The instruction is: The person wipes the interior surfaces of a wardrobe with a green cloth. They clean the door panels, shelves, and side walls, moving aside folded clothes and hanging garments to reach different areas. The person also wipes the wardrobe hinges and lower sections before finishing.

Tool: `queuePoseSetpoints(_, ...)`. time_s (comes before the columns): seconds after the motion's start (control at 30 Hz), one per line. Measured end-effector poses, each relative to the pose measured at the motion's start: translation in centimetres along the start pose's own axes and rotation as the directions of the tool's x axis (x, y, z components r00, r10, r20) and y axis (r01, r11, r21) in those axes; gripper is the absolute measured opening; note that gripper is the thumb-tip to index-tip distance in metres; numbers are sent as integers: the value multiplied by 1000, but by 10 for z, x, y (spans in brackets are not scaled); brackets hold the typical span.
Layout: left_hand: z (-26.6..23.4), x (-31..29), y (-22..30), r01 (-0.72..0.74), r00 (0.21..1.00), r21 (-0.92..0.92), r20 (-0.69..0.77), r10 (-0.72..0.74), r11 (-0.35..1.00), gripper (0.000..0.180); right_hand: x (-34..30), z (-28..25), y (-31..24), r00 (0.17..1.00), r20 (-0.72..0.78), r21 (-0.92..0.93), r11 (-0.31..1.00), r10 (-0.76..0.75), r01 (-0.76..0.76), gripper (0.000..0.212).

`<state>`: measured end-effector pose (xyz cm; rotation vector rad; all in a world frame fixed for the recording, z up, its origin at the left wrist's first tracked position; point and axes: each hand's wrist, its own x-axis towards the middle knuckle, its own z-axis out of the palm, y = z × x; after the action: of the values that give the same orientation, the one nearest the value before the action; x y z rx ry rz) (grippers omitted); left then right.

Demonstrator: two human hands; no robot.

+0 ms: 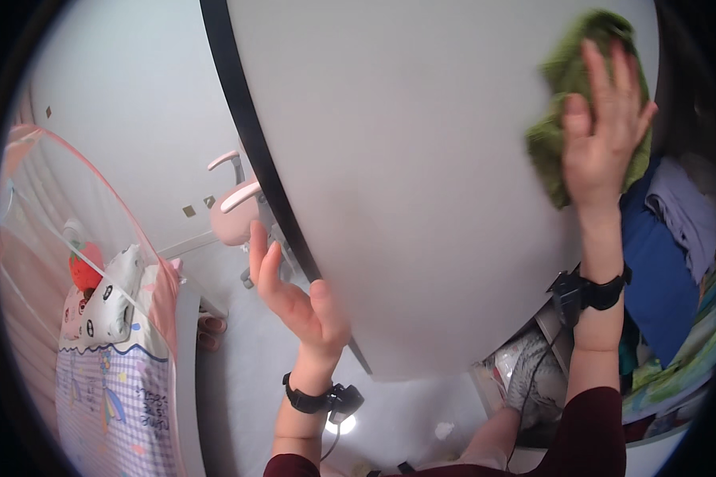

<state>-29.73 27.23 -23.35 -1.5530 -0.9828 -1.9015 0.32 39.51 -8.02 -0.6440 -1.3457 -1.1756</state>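
Observation:
My right hand (605, 151) lies with spread fingers over a green cloth (554, 155) and presses it flat against a large white door panel (422, 175). The cloth is bunched and wrinkled around the fingers, near the panel's upper right edge. My left hand (301, 306) is raised beside the panel's dark edge strip (254, 127), fingers apart and nothing in it. Whether it touches the panel I cannot tell. Each wrist wears a black strap with a small device on it.
Folded clothes (660, 270) fill an open compartment at the right. To the left stands a bed (115, 397) with a checked cover, under a pink-edged net (95, 163). A pink chair (235, 215) is behind the panel; pink slippers (210, 330) lie by the bed.

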Motion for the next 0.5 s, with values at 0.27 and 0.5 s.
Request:
queuePoseSetpoints(0.27, -24, -69, -6, -54, 998, -31, 33, 55, 998, 50, -106, -20, 26, 946, -148, -60, 952, 290, -301, 50)
queuePoseSetpoints(0.5, -48, -66, 2, 0, 1000, -83, 17, 1, 997, 53, -64, 4, -177, 997, 72, 103, 994, 14, -22, 63)
